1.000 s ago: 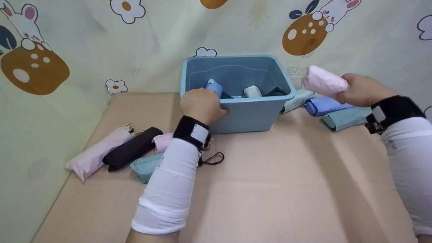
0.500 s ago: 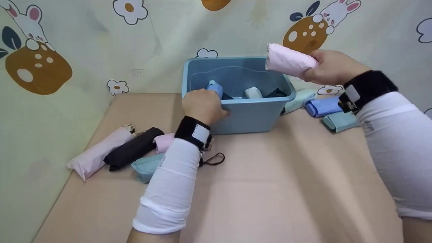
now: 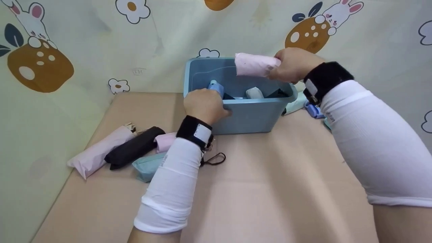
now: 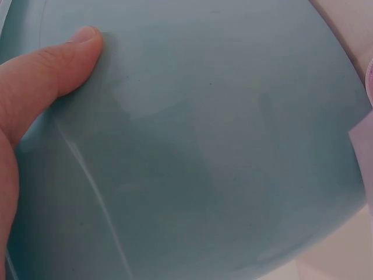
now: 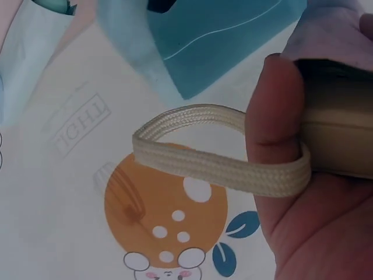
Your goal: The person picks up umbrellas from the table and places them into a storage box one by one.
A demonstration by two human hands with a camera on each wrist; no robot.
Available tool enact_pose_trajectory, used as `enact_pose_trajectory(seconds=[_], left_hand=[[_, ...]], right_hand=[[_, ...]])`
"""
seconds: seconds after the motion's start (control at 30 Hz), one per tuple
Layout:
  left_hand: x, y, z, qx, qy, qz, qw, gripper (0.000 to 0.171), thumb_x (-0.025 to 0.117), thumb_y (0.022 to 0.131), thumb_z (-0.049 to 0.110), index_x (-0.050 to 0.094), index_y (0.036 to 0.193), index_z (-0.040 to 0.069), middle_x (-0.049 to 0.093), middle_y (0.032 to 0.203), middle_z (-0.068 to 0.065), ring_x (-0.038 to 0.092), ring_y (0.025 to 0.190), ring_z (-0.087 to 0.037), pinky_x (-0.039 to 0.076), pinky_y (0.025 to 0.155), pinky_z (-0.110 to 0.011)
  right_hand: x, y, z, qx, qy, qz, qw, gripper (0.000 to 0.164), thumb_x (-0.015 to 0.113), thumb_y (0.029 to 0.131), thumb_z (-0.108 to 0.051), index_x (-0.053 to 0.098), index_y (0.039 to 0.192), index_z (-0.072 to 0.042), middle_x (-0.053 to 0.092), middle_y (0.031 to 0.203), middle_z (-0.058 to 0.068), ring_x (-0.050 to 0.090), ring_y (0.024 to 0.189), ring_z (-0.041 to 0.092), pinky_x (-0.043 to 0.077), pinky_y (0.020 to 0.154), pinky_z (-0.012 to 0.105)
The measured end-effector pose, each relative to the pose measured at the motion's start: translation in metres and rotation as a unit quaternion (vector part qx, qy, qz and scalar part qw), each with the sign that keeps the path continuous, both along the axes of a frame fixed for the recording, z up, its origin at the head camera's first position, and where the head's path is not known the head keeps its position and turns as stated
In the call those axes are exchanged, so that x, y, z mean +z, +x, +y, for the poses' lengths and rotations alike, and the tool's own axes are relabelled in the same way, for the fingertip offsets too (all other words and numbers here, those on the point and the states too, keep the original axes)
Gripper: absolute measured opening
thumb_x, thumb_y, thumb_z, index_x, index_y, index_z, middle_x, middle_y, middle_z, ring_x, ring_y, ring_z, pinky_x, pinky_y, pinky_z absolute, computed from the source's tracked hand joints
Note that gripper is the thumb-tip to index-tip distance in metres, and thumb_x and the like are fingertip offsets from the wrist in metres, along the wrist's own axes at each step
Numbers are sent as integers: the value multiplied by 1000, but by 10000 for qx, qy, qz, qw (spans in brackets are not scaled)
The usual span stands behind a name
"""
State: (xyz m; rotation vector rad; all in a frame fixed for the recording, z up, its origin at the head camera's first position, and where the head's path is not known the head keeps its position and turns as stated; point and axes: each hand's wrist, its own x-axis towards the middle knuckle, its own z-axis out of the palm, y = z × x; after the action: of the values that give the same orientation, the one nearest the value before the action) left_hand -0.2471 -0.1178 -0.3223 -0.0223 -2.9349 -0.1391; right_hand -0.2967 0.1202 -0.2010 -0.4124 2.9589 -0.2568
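A blue-grey plastic bin point(image 3: 244, 116) stands at the back of the table. My left hand point(image 3: 205, 106) grips its near left rim; in the left wrist view the thumb point(image 4: 58, 70) lies flat against the bin wall. Over the bin's right part, my right hand point(image 3: 295, 64) holds a folded pink umbrella point(image 3: 254, 64), roughly level. The right wrist view shows its beige handle point(image 5: 341, 128) in the hand and a woven wrist strap point(image 5: 221, 166) looped by the thumb. Inside the bin are a blue umbrella point(image 3: 216, 87), a whitish one point(image 3: 254, 93) and something dark point(image 3: 277, 93).
Left of the bin lie a pale pink umbrella point(image 3: 104, 148), a black one point(image 3: 135, 148), a pink one point(image 3: 164, 141) and a teal one point(image 3: 148, 167), partly behind my left arm. Right of it are a light green umbrella point(image 3: 295, 104) and a blue one point(image 3: 314, 110). A patterned cloth point(image 3: 168, 40) hangs behind.
My right hand has carried the pink umbrella leftward, rising first, from above the right-hand umbrellas to over the bin. The left hand has stayed on the rim.
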Motion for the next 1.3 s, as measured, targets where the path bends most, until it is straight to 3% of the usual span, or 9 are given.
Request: enact_pose_trajectory(seconds=[0.33,0.6,0.73,0.9,1.0,1.3], left_hand=[[2,-1,1,56,-139,-167,9997,74,76,77,76,74,113,11,72,88,-6,67,77,-24,56,60,-42],[2,0,1,2,-37,-61,10000,83,76,77,74,68,129,10,72,89,-6,66,77,-24,54,60,-42],[2,0,1,7,-18,19,10000,94,77,77,72,61,145,9,72,88,-7,65,76,-24,54,60,-42],[2,1,0,-8,15,27,10000,77,77,77,71,74,123,9,74,92,-7,67,80,-26,55,64,-43],[2,1,0,-25,-3,-39,10000,68,77,78,71,76,106,9,74,94,-8,67,82,-26,56,66,-43],[2,0,0,-42,-93,-107,9999,68,76,78,73,77,106,12,76,97,-8,70,86,-28,56,66,-44]], right_hand=[[-19,-4,-44,14,307,-211,9993,50,56,103,-42,58,129,0,66,112,17,65,76,27,54,59,32],[-32,-6,-69,-176,385,-102,9991,44,55,104,-39,68,122,-1,67,105,15,62,90,32,51,79,42],[-36,-8,-76,-161,505,-111,9985,40,54,104,-38,71,113,-2,65,97,12,60,87,30,50,78,41],[-39,-10,-79,-34,615,-103,9980,40,49,106,-37,70,96,-4,56,85,9,59,82,29,48,74,40],[-40,-12,-79,60,654,-104,9978,43,46,108,-37,71,96,-4,54,84,9,60,83,30,49,78,42],[-47,-17,-83,169,658,15,9977,46,43,109,-34,73,99,0,62,94,14,60,87,31,51,89,46]])
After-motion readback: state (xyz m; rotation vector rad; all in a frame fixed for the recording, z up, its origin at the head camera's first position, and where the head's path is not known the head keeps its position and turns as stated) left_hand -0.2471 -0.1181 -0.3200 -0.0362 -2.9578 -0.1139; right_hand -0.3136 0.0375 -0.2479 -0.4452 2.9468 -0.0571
